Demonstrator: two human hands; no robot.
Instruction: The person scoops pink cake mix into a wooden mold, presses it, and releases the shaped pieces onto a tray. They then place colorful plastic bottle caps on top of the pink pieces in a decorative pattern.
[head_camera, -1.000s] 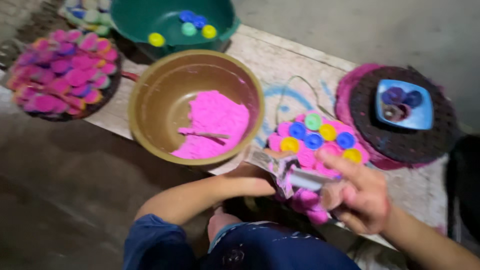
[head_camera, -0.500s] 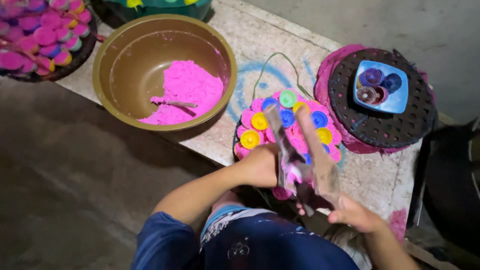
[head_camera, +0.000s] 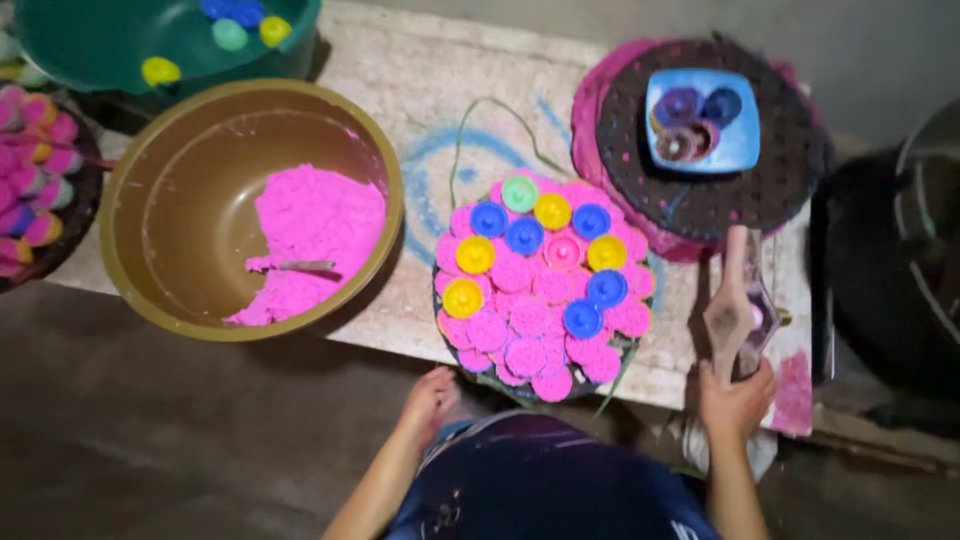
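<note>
My right hand (head_camera: 735, 405) grips the handle of a wooden mould (head_camera: 738, 310), which lies on the stone slab (head_camera: 440, 100) to the right of a round tray (head_camera: 455, 345). That tray is packed with pink moulded cakes (head_camera: 530, 325) and several blue, yellow, pink and green plastic caps (head_camera: 520, 235). My left hand (head_camera: 428, 400) rests empty at the slab's near edge, just below the tray's left side, fingers loosely apart.
A brown bowl (head_camera: 150, 250) holds pink dough (head_camera: 315, 225) and a small stick. A green basin (head_camera: 90, 50) with coloured caps stands at the back left. A black perforated disc (head_camera: 780, 200) carries a blue square dish (head_camera: 745, 145). More pink cakes (head_camera: 30, 190) sit far left.
My right hand carried the wooden mould from over the tray to the slab on its right. My left hand let go and dropped to the slab's near edge.
</note>
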